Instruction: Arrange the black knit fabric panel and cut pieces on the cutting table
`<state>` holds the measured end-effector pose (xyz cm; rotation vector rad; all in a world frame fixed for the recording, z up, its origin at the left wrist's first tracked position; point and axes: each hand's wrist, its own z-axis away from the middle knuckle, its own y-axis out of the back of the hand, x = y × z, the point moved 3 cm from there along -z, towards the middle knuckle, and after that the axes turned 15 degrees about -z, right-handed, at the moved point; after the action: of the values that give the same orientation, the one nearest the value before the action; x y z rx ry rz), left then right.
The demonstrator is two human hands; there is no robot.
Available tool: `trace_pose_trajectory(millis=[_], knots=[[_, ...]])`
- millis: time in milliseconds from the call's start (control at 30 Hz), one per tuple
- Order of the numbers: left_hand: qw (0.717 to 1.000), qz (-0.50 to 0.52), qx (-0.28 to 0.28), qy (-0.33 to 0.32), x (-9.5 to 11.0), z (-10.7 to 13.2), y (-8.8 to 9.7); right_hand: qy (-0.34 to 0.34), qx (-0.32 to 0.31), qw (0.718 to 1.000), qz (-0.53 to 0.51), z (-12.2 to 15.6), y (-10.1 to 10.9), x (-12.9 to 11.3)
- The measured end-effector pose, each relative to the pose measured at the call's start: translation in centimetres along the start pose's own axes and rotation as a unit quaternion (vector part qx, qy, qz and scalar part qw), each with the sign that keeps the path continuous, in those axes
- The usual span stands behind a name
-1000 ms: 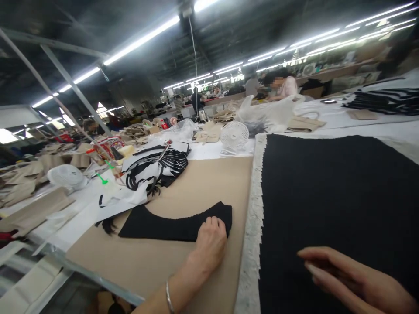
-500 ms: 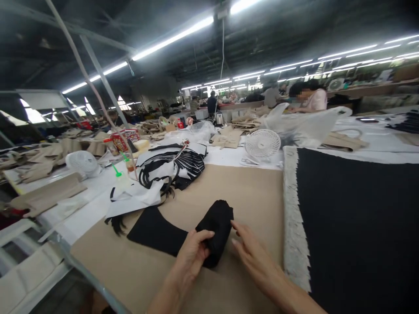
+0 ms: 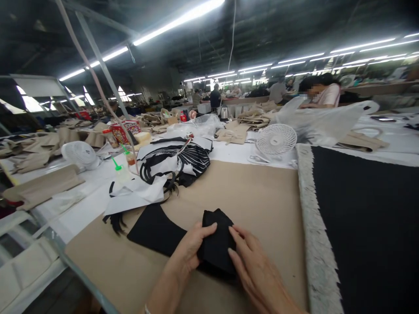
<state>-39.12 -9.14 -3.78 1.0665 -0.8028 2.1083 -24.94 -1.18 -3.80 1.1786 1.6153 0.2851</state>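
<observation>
A folded piece of black fabric (image 3: 218, 246) is between my hands, above the beige sheet on the table. My left hand (image 3: 192, 245) grips its left side, thumb on top and the other fingers hidden beneath. At the right edge, the fingertips and thumb of my right hand (image 3: 251, 255) press on the same fabric. Part of its far edge stands up in a point. Behind my left wrist, a flat black cut piece (image 3: 156, 229) with a curved edge lies on the beige sheet (image 3: 255, 192); my left hand covers its right end.
Black strips and white paper scraps (image 3: 137, 194) lie beyond the cut piece. To the right is a large black sheet (image 3: 369, 226) with a ragged pale edge. Farther back are a white fan (image 3: 276, 139), a plastic bag (image 3: 330, 124) and green-tipped bottles (image 3: 121, 170). A co-worker (image 3: 329, 93) bends over a table.
My right hand has come from just beside the black fabric onto its right edge. The fabric has turned and now looks flatter and wider. The camera view has shifted slightly.
</observation>
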Motion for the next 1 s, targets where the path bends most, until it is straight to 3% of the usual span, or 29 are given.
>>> trace_pose_trajectory(millis=[200, 367, 467, 567, 700, 767, 1000], knots=[[0.997, 0.052, -0.061, 0.012, 0.2, 0.0, 0.9, -0.15, -0.019, 0.976, -0.159, -0.2, 0.1, 0.2], [0.996, 0.069, -0.051, 0.026, 0.1, -0.1, 0.9, -0.229, 0.025, 0.959, -0.165, -1.2, -2.1, 0.0], [0.994, 0.094, -0.05, 0.033, 0.2, -0.2, 1.2, -0.171, 0.07, 0.977, -0.102, -1.3, -2.8, 0.2], [0.99, 0.118, -0.054, 0.056, 0.3, -0.4, 1.6, -0.041, 0.115, 0.993, 0.008, -1.4, -2.4, -0.7], [0.983, 0.151, -0.065, 0.082, 0.5, -0.4, 2.0, 0.128, 0.105, 0.977, 0.137, -1.2, -2.0, -3.6], [0.977, 0.172, -0.079, 0.099, 0.7, -0.3, 2.3, 0.181, 0.101, 0.964, 0.168, -1.0, -2.0, -5.0], [0.972, 0.196, -0.084, 0.098, 1.2, -0.3, 3.1, 0.205, 0.081, 0.959, 0.179, -1.7, -2.1, -6.3]])
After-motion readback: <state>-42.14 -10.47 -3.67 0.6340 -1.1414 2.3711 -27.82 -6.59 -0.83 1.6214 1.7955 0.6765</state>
